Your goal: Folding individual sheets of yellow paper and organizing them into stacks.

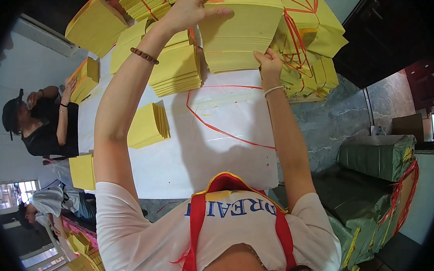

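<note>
A thick stack of yellow paper (240, 28) stands at the far side of the white table, between my two hands. My left hand (199, 9) grips its far left part, with the thumb lying along the paper and the fingers over the far edge. My right hand (269, 67) pinches the stack's near right corner. A red string (217, 129) lies in a loose bend on the white tabletop (215, 177) nearer to me. Just left of the held stack is another yellow paper stack (176, 69), and a smaller yellow bundle (150, 125) lies beside my left forearm.
Bundles tied with red string (310, 37) are piled at the far right. More yellow stacks (96, 25) line the far left. A person in a black cap (48, 119) handles paper at the left; another person (59, 201) is lower left. Green wrapped bales (371, 192) stand right.
</note>
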`<state>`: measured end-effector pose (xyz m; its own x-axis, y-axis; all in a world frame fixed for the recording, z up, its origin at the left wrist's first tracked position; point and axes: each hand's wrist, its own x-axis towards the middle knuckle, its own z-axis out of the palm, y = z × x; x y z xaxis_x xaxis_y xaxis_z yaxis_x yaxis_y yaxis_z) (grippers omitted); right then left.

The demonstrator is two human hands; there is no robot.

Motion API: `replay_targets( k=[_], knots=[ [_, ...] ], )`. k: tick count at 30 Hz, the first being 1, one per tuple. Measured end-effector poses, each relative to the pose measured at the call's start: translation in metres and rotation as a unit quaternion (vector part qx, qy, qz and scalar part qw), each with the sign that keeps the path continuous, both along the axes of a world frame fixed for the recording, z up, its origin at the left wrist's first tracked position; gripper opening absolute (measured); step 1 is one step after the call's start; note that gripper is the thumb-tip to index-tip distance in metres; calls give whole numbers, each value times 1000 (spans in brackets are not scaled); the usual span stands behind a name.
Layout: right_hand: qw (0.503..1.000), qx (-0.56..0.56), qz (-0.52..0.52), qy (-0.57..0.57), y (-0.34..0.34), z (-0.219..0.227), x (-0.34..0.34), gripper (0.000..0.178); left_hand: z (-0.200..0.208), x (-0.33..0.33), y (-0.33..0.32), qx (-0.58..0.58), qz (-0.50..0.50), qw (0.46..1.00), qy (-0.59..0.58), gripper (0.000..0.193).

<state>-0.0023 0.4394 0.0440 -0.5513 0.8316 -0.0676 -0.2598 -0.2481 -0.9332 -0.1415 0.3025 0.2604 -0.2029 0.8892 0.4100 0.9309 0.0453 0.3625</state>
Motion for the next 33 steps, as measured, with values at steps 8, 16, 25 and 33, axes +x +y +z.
replay_targets(
  k=[8, 16, 25, 33],
  knots=[
    [999, -33, -1, -32, -1, 21, -1, 34, 1, -3, 0, -5, -13, 1000, -5, 58],
    [999, -20, 30, -30, 0, 28, 3, 36, -5, -12, 0, 30, -16, 999, 24, 58],
    [996, 51, 9, -77, 5, 32, 1, 31, 2, -21, 3, 4, -9, 1000, 5, 54],
    [993, 61, 28, -98, 2, 44, 3, 35, 9, -22, 2, -4, -9, 1000, -6, 52]
  ],
)
